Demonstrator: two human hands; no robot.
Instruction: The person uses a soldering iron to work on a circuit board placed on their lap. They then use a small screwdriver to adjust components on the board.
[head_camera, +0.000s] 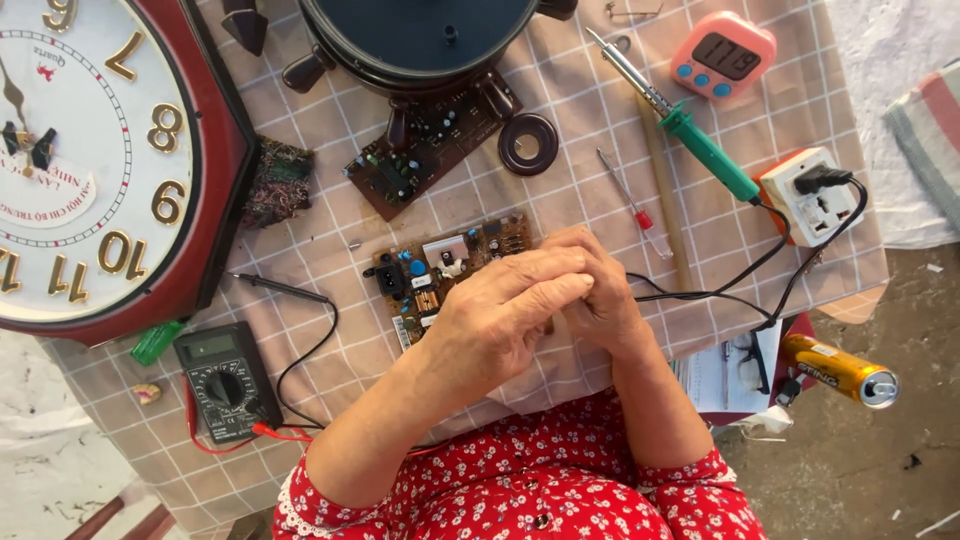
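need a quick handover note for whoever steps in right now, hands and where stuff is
Left hand and right hand are clasped together over the right end of the brown circuit board; what they pinch, if anything, is hidden.
Green-handled soldering iron lies untouched upper right, plugged into the white socket adapter.
Small red-tipped screwdriver lies beside it.
Multimeter sits lower left, probes loose.
No finished work is visible on the board.

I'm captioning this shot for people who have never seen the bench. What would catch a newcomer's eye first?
Probably the big red-framed wall clock lying at the far left of the checked cloth. Next, at centre, the left hand and right hand clasped together over a brown circuit board. The green-handled soldering iron lies at upper right, below a pink timer.
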